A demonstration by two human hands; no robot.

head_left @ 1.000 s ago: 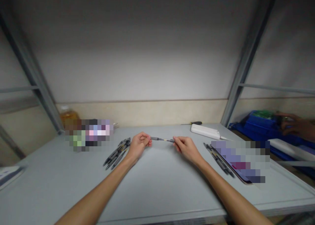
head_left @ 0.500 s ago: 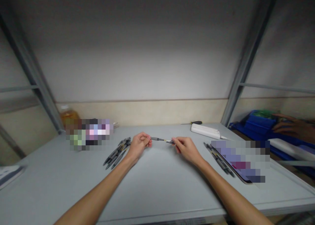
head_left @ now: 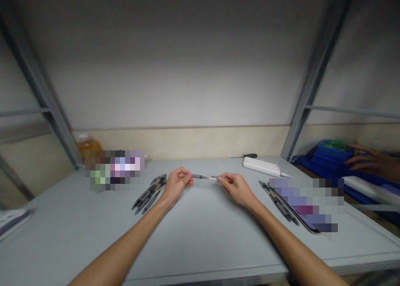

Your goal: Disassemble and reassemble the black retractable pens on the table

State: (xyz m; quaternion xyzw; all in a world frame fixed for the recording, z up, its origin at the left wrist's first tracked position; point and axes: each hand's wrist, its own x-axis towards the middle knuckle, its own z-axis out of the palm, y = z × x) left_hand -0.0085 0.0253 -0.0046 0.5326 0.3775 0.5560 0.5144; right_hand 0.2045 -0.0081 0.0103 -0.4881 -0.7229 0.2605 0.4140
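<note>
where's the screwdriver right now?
Head view, right of centre: the screwdriver lies at the far edge of the table, just behind the white power strip.

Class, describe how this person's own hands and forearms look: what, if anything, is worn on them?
The left hand and right hand are both ungloved, with slim fingers. The left forearm and right forearm show no sleeves down to the picture's edge. No watch, bracelet or ring can be made out.

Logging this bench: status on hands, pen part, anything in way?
Left hand pinching grey end of pen part. Right hand closed at its thin end. Loose pens outside both hands, not between.
</note>
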